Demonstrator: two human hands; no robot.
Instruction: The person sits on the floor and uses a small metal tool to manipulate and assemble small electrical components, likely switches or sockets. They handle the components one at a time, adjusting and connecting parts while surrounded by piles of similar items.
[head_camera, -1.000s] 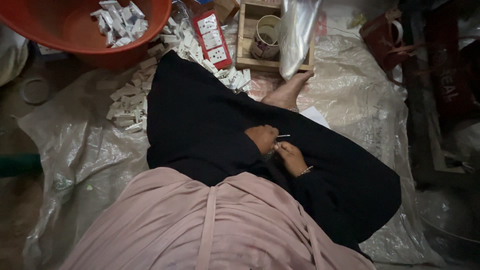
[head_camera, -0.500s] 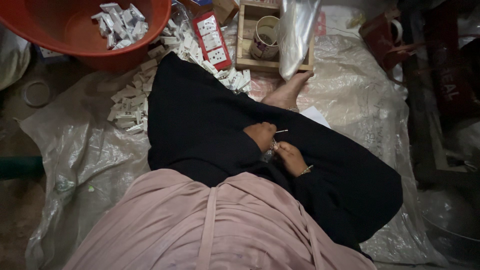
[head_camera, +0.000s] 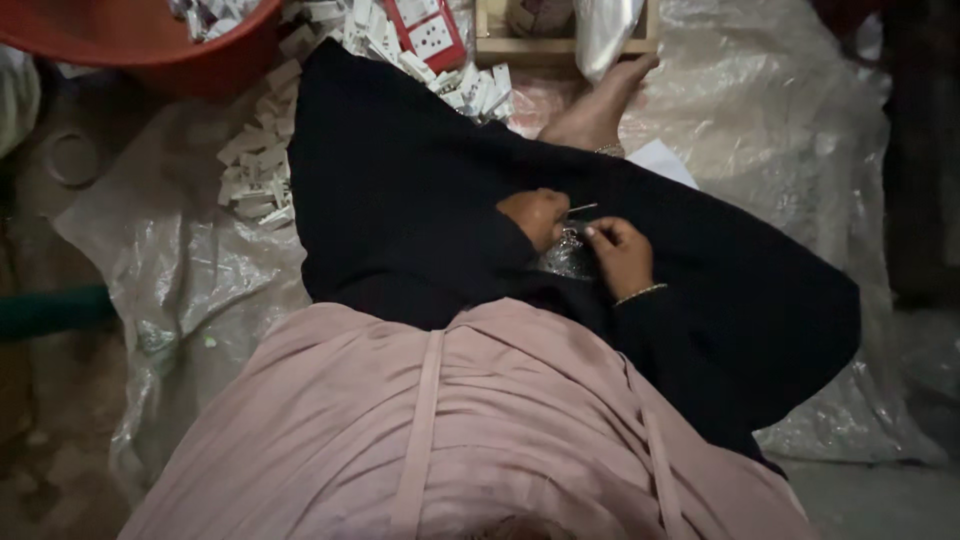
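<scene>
Head view shows you a red-and-white flat pack (head_camera: 428, 32) up top — your left hand (head_camera: 535, 215) and right hand (head_camera: 620, 252) pinch a small shiny crinkly bag (head_camera: 566, 258).

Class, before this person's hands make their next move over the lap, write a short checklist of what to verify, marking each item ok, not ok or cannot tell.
1. Both hands in view: left hand and right hand together over the lap: ok.
2. Thin pin-like piece held between the fingertips: ok.
3. Small shiny bag resting under the hands: ok.
4. Heap of white parts lying beside the lap: ok.
5. Grip firmness: cannot tell.
</scene>
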